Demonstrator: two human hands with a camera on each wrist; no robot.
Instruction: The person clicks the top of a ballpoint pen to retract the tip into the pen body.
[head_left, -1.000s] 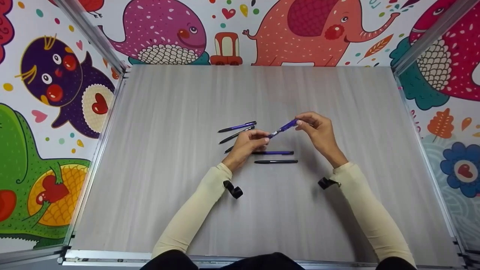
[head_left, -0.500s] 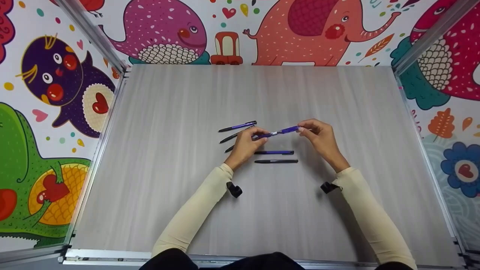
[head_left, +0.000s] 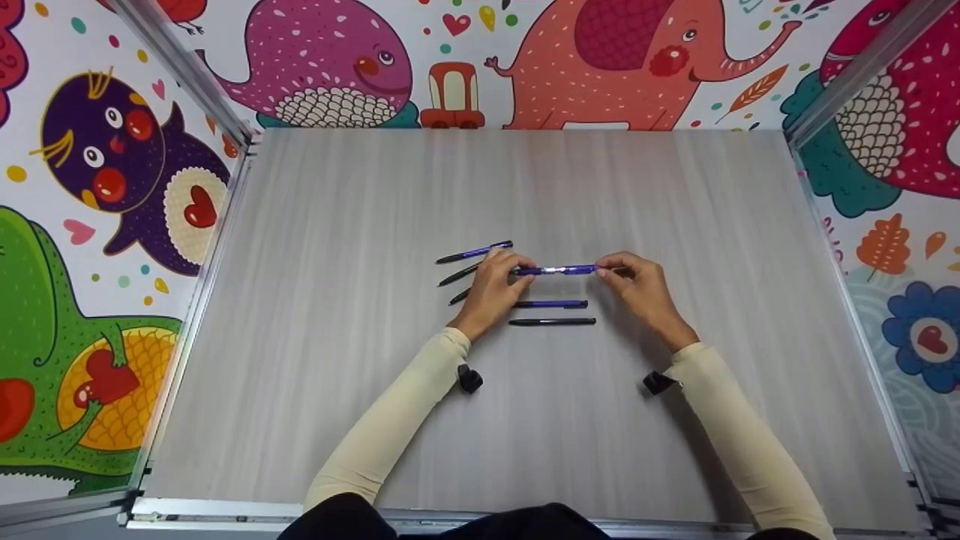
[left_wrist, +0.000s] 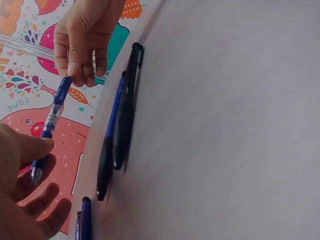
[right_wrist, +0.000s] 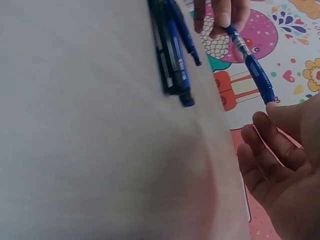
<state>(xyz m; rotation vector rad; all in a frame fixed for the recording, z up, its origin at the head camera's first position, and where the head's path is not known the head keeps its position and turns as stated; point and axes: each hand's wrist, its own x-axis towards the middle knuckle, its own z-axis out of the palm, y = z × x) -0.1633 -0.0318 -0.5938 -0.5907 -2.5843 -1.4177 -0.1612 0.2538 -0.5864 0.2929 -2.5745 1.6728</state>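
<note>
A blue pen (head_left: pixel 574 269) lies level between the two hands, above the table. The left hand (head_left: pixel 491 292) pinches its metal-tip end between thumb and fingers; that tip shows past the thumb in the left wrist view, on the same pen (left_wrist: pixel 52 117). At the opposite end, the right hand (head_left: pixel 637 289) pinches the pen with thumb and fingertips. Just below the held pen, another blue pen (head_left: pixel 555 304) and a black pen (head_left: pixel 552 322) lie parallel on the table. The left hand covers part of the nearer blue one.
Left of the left hand, a blue-and-black pen (head_left: pixel 469 254), a black pen (head_left: pixel 459 276) and a dark pen (head_left: pixel 460 297) lie slanted, the latter two partly hidden. Printed panels stand around the wood-grain table (head_left: pixel 360 202), with a metal rail (head_left: pixel 217 512) along its front edge.
The right hand has come down toward the person, turning the pen from slanted to level. The left hand keeps its grip, nearly in place. The pens on the table have stayed put.
</note>
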